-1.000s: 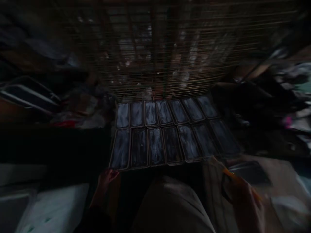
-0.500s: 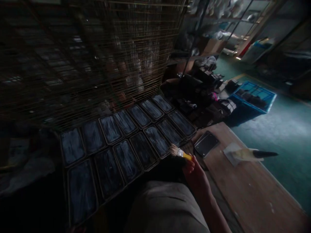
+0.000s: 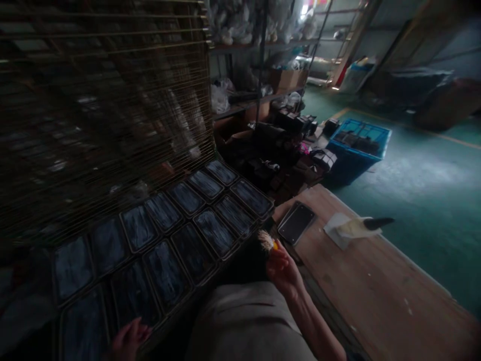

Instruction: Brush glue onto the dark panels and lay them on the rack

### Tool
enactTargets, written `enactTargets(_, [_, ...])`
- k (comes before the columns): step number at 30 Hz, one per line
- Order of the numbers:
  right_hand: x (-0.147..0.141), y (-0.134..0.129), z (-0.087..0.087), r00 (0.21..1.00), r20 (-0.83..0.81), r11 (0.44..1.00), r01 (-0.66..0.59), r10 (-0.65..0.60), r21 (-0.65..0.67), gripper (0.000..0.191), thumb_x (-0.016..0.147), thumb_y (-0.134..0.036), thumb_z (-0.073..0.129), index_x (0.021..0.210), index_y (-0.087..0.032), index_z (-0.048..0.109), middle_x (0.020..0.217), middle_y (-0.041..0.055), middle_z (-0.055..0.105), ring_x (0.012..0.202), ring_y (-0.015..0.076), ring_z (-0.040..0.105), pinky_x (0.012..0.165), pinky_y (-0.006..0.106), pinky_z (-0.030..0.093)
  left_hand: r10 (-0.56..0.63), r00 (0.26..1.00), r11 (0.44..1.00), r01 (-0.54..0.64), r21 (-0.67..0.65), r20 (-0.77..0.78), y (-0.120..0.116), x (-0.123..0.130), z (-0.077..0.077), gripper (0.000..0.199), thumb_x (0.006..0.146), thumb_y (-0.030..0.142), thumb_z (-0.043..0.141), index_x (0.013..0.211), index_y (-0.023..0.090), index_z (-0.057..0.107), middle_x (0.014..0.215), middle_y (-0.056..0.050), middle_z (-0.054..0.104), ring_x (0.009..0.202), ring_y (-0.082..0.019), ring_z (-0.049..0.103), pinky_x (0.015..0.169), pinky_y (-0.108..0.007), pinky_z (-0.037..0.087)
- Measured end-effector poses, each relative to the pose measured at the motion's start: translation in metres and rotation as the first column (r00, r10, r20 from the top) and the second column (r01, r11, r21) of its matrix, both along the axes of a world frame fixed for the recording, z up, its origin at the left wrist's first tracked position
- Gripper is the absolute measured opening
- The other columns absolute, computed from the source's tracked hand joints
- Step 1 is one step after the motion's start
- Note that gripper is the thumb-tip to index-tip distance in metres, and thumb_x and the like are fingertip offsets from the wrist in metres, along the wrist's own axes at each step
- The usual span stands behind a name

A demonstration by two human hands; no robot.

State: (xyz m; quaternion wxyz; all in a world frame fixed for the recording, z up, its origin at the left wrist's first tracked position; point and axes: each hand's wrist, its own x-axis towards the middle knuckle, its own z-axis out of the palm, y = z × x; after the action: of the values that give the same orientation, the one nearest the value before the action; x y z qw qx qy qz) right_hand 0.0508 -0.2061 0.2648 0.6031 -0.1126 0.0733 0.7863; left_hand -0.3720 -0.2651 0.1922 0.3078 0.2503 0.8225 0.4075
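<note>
My right hand is closed round the yellow handle of a paintbrush, its pale bristles pointing up and left. The brush is above the gap between the panels and the wooden bench. Two rows of dark rectangular panels with rounded corners and streaky whitish surfaces lie before me. At the lower left my left hand comes into view over the near panels, its fingers partly spread with nothing visible in them. Dimness hides some of its detail.
On the wooden bench lie dark panels and a cream, black-handled tool on white paper. A wire rack stands behind the rows. A blue crate, boxes and shelves fill the background.
The view has swung right, shifting the scene left. My right hand has turned, drawing the brush upright so less handle shows. My left hand has come further into view at the lower left.
</note>
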Motion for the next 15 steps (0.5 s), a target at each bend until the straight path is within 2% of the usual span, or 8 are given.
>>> enactTargets(2, [0.027,-0.005,-0.002,0.999,-0.046,1.0,0.01,-0.01,-0.017,0.02,0.093,-0.02,0.061,0.077,-0.019,0.049,0.051,-0.0127,0.042,0.039,0.0006,0.041,0.043,0.011,0.035,-0.098,0.989,0.995,0.1,-0.02,0.108,0.021,0.037,-0.016,0.05,0.049,0.067,0.069,0.07,0.022,0.063,0.051,0.001,0.062,0.051,-0.028,0.066,0.05,-0.041,0.056])
enactTargets(5, [0.066,-0.014,-0.006,0.989,-0.13,0.996,0.066,-0.073,-0.059,0.024,0.094,-0.017,0.06,0.074,-0.018,0.047,0.051,-0.0126,0.045,0.038,-0.0001,0.042,0.042,0.011,0.035,-0.259,0.946,0.964,0.266,-0.008,0.195,0.043,0.1,-0.027,0.051,0.046,0.063,0.072,0.074,0.021,0.065,0.052,0.001,0.065,0.051,-0.025,0.067,0.052,-0.036,0.057])
enactTargets(7, [0.09,-0.021,-0.009,0.981,-0.162,0.992,0.099,-0.111,-0.084,0.027,0.094,-0.016,0.059,0.071,-0.018,0.045,0.052,-0.0123,0.046,0.038,-0.0004,0.042,0.042,0.011,0.035,-0.347,0.916,0.936,0.353,0.007,0.203,0.053,0.144,-0.025,0.054,0.048,0.065,0.072,0.076,0.019,0.065,0.052,0.001,0.064,0.053,-0.023,0.067,0.052,-0.034,0.057])
enactTargets(10, [0.121,-0.031,-0.015,0.979,-0.15,0.987,0.127,-0.141,-0.096,0.03,0.094,-0.016,0.059,0.069,-0.017,0.044,0.052,-0.0123,0.046,0.037,-0.0005,0.042,0.042,0.011,0.034,-0.471,0.86,0.879,0.477,0.015,0.195,0.06,0.204,-0.014,0.057,0.052,0.07,0.069,0.074,0.019,0.062,0.049,0.002,0.061,0.052,-0.023,0.067,0.05,-0.033,0.056])
enactTargets(15, [0.155,-0.043,-0.022,0.973,-0.14,0.98,0.174,-0.186,-0.092,0.024,0.093,-0.016,0.061,0.074,-0.017,0.047,0.052,-0.0129,0.046,0.038,-0.0005,0.042,0.042,0.011,0.034,-0.666,0.734,0.744,0.667,0.044,0.132,0.068,0.276,-0.001,0.048,0.068,0.066,0.063,0.064,0.02,0.054,0.046,0.003,0.054,0.05,-0.019,0.063,0.052,-0.029,0.053])
